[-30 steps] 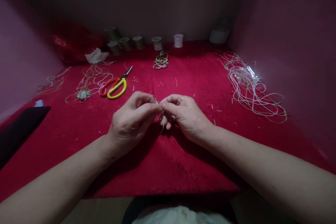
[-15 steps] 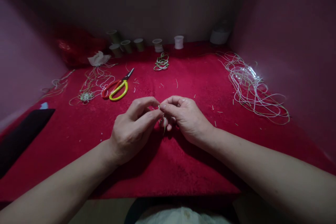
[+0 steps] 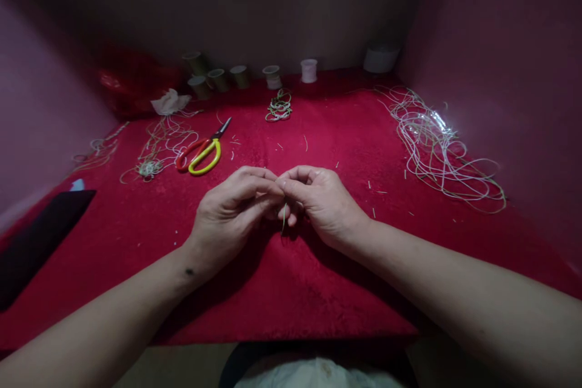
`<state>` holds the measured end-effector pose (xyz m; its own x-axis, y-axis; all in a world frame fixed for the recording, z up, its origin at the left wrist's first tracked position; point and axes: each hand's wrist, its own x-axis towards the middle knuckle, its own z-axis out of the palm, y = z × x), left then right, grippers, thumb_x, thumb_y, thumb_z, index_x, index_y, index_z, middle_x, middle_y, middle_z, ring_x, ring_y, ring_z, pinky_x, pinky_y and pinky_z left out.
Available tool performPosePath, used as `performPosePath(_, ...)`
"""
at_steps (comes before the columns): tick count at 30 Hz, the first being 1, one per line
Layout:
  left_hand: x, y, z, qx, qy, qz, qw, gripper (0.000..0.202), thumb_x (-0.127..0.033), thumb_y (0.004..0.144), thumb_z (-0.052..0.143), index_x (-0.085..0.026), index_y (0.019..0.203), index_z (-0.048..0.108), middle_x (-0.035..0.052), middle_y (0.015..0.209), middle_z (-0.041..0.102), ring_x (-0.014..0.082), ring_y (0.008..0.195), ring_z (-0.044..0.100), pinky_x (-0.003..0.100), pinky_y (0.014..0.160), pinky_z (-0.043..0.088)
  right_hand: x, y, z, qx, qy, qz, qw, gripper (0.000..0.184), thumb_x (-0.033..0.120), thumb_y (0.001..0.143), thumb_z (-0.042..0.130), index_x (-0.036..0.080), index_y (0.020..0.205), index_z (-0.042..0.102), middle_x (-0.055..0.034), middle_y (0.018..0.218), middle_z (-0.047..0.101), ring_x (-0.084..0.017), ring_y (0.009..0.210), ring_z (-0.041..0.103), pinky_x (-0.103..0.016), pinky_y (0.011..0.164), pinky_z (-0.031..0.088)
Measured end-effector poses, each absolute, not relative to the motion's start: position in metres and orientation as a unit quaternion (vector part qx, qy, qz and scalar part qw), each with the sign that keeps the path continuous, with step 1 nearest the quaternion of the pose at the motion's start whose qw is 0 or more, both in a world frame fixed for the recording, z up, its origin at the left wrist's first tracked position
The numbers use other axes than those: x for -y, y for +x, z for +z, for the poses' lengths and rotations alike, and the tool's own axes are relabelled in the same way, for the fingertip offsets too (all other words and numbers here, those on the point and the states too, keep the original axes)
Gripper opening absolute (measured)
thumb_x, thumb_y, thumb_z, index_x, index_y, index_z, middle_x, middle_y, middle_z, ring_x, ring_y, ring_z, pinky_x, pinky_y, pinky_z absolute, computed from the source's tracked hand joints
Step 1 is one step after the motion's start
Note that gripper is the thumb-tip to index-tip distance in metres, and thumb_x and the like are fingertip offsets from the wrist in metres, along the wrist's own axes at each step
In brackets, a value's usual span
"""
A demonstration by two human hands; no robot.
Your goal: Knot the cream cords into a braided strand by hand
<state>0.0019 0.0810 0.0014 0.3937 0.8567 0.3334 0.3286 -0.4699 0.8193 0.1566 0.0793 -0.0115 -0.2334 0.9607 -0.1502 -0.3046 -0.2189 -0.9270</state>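
My left hand [image 3: 230, 209] and my right hand [image 3: 321, 197] meet fingertip to fingertip above the middle of the red cloth. Both are closed in a pinch on a thin green cord [image 3: 284, 219], whose loose end hangs down below the fingers. The part between the fingertips is mostly hidden. Up and left of my left hand lie scissors [image 3: 204, 154] with one red and one yellow handle, blades pointing away. Farther ahead is a small pile of knotted green and white cord [image 3: 279, 106].
Several thread spools [image 3: 308, 71] stand along the back. Loose cord [image 3: 436, 145] sprawls at the right, and a cord tangle [image 3: 150, 168] lies at the left near a crumpled white tissue [image 3: 170, 102]. A black object [image 3: 43, 242] rests at the left edge. Short cord snippets dot the red cloth [image 3: 318, 291].
My left hand has rolled, showing more of its wrist, and its fingers have closed up against my right fingertips. The right hand has barely moved. The hanging cord end has shifted slightly.
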Motion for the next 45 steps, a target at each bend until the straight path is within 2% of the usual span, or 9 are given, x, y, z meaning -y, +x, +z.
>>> performPosePath(3, -0.085, 0.003, 0.004, -0.418, 0.681, 0.369, 0.474, 0.005, -0.021, 0.083, 0.062, -0.019, 0.084, 0.066, 0.0040, 0.083, 0.062, 0.0105, 0.060, 0.058, 0.024, 0.051, 0.047, -0.080, 0.156, -0.012, 0.416, -0.396, 0.674, 0.464, 0.019, 0.027, 0.084, 0.058, 0.015, 0.070, 0.054, 0.0010, 0.052, 0.059, -0.006, 0.039, 0.050, -0.017, 0.039, 0.040)
performPosePath(6, -0.090, 0.003, 0.006, -0.444, 0.599, 0.349, 0.568, 0.006, -0.024, 0.082, 0.064, -0.019, 0.085, 0.064, 0.0001, 0.065, 0.060, 0.0092, 0.050, 0.052, 0.021, 0.044, 0.041, -0.080, 0.156, -0.012, 0.426, -0.400, 0.672, 0.456, 0.019, 0.022, 0.086, 0.055, 0.015, 0.069, 0.054, 0.0010, 0.050, 0.059, -0.006, 0.037, 0.050, -0.016, 0.037, 0.040)
performPosePath(10, -0.095, 0.004, 0.007, -0.452, 0.522, 0.353, 0.632, 0.006, -0.022, 0.076, 0.068, -0.017, 0.077, 0.065, -0.0036, 0.053, 0.053, 0.0055, 0.042, 0.042, 0.017, 0.038, 0.033, -0.080, 0.157, -0.012, 0.443, -0.406, 0.668, 0.439, 0.019, 0.015, 0.086, 0.052, 0.014, 0.067, 0.054, 0.0027, 0.045, 0.056, -0.006, 0.034, 0.049, -0.016, 0.035, 0.039)
performPosePath(14, -0.099, 0.004, 0.007, -0.447, 0.480, 0.336, 0.676, 0.008, -0.022, 0.073, 0.070, -0.016, 0.073, 0.065, -0.0038, 0.051, 0.051, 0.0044, 0.040, 0.039, 0.015, 0.036, 0.030, -0.080, 0.158, -0.011, 0.452, -0.400, 0.676, 0.422, 0.019, 0.011, 0.085, 0.051, 0.014, 0.066, 0.054, 0.0018, 0.046, 0.057, -0.007, 0.035, 0.052, -0.016, 0.036, 0.041)
performPosePath(23, -0.102, 0.004, 0.001, -0.438, 0.449, 0.336, 0.702, 0.008, -0.019, 0.074, 0.070, -0.015, 0.074, 0.063, -0.0040, 0.054, 0.052, 0.0028, 0.040, 0.039, 0.012, 0.033, 0.031, -0.080, 0.157, -0.014, 0.418, -0.386, 0.702, 0.428, 0.016, 0.013, 0.082, 0.056, 0.013, 0.066, 0.055, -0.0005, 0.048, 0.061, -0.010, 0.037, 0.056, -0.018, 0.037, 0.045)
performPosePath(28, -0.102, 0.004, 0.001, -0.442, 0.441, 0.344, 0.701, 0.018, -0.018, 0.070, 0.074, -0.017, 0.085, 0.064, -0.0050, 0.060, 0.055, 0.0024, 0.040, 0.042, 0.012, 0.033, 0.033, -0.080, 0.157, -0.012, 0.415, -0.380, 0.705, 0.433, 0.014, 0.013, 0.080, 0.057, 0.013, 0.066, 0.055, -0.0009, 0.049, 0.062, -0.009, 0.038, 0.057, -0.018, 0.038, 0.047)
performPosePath(36, -0.106, 0.000, 0.001, -0.425, 0.432, 0.302, 0.736, 0.016, -0.020, 0.064, 0.077, -0.015, 0.073, 0.065, -0.0040, 0.049, 0.048, 0.0042, 0.038, 0.040, 0.014, 0.031, 0.032, -0.075, 0.158, -0.004, 0.475, -0.401, 0.660, 0.421, 0.011, 0.009, 0.080, 0.053, 0.014, 0.070, 0.055, 0.0023, 0.048, 0.061, -0.008, 0.037, 0.056, -0.013, 0.033, 0.040)
performPosePath(40, -0.106, -0.001, 0.000, -0.425, 0.449, 0.310, 0.722, 0.016, -0.024, 0.068, 0.076, -0.015, 0.076, 0.065, -0.0042, 0.047, 0.048, 0.0049, 0.037, 0.042, 0.014, 0.032, 0.034, -0.075, 0.158, -0.005, 0.478, -0.401, 0.651, 0.432, 0.011, 0.010, 0.081, 0.053, 0.015, 0.070, 0.054, 0.0030, 0.048, 0.060, -0.008, 0.037, 0.057, -0.013, 0.032, 0.039)
performPosePath(45, -0.108, -0.006, 0.008, -0.435, 0.456, 0.353, 0.692, 0.017, -0.028, 0.073, 0.072, -0.014, 0.078, 0.064, 0.0008, 0.062, 0.060, 0.0055, 0.040, 0.047, 0.015, 0.029, 0.033, -0.077, 0.160, -0.008, 0.442, -0.384, 0.676, 0.446, 0.009, 0.017, 0.082, 0.057, 0.016, 0.073, 0.054, 0.0020, 0.051, 0.062, -0.010, 0.038, 0.057, -0.017, 0.035, 0.045)
